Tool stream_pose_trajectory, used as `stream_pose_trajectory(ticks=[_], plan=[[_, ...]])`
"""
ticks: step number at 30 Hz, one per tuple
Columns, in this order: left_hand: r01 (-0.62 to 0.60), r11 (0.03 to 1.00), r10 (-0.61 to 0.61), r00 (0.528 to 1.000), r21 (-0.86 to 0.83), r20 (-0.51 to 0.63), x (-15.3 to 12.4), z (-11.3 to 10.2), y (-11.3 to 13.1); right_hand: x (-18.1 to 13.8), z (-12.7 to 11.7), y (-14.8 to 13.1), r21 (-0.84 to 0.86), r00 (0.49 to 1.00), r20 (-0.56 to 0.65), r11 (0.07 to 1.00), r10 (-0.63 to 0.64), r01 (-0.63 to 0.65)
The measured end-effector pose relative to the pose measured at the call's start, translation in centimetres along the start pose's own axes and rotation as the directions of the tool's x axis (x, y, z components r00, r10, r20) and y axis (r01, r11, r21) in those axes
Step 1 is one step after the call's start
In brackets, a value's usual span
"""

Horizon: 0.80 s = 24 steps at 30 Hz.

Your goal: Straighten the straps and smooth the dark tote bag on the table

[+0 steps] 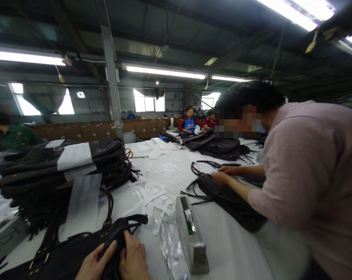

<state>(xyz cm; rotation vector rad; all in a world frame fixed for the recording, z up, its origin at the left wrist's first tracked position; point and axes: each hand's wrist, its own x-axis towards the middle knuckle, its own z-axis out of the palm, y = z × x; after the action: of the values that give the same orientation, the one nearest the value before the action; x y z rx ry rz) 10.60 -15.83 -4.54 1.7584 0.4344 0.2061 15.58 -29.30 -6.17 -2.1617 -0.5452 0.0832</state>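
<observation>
A black bag [62, 252] with straps and brass studs lies at the near edge of the white table [237, 249]. My left hand [96, 262] and my right hand [133, 258] sit side by side at the bottom of the view. Both pinch a fold of the bag's black material between them. A looped black handle [132, 221] sticks out just above my right hand. My wrists are cut off by the frame's lower edge.
A tall stack of black bags with white paper [62, 171] fills the left. A grey tape dispenser [190, 237], a clear plastic wrap [170, 249] and white paper strips [152, 198] lie right of my hands. A person in pink [310, 182] leans over another black bag [231, 198].
</observation>
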Motion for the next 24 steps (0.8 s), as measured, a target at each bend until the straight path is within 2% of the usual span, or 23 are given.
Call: stream_pose_trajectory(ticks=[3, 9, 14, 19, 24], plan=[[0.031, 0.999, -0.031, 0.999, -0.025, 0.015, -0.1, 0.0, 0.4, 0.4, 0.1, 0.7, 0.111, 1.000, -0.021, 0.994, 0.007, -0.004], [0.030, 0.999, -0.030, 0.999, -0.013, 0.012, -0.1, -0.1, 0.8, 0.8, 1.0, 1.6, 0.146, 0.996, -0.070, 0.987, -0.059, 0.069], [0.020, 1.000, -0.020, 1.000, 0.006, 0.021, -0.4, 0.2, 1.2, 2.5, 1.6, 1.3, 0.085, 0.992, -0.120, 0.995, -0.049, 0.059], [-0.013, 1.000, 0.011, 0.998, 0.029, 0.057, -0.6, 1.4, 1.5, 5.7, 2.3, 1.1, -0.039, 0.997, -0.070, 0.999, 0.029, -0.032], [-0.021, 0.993, 0.007, 0.993, 0.115, 0.120, -0.3, 2.1, 0.6, 7.1, 1.7, 1.9, -0.012, 0.996, -0.066, 0.998, 0.054, -0.055]])
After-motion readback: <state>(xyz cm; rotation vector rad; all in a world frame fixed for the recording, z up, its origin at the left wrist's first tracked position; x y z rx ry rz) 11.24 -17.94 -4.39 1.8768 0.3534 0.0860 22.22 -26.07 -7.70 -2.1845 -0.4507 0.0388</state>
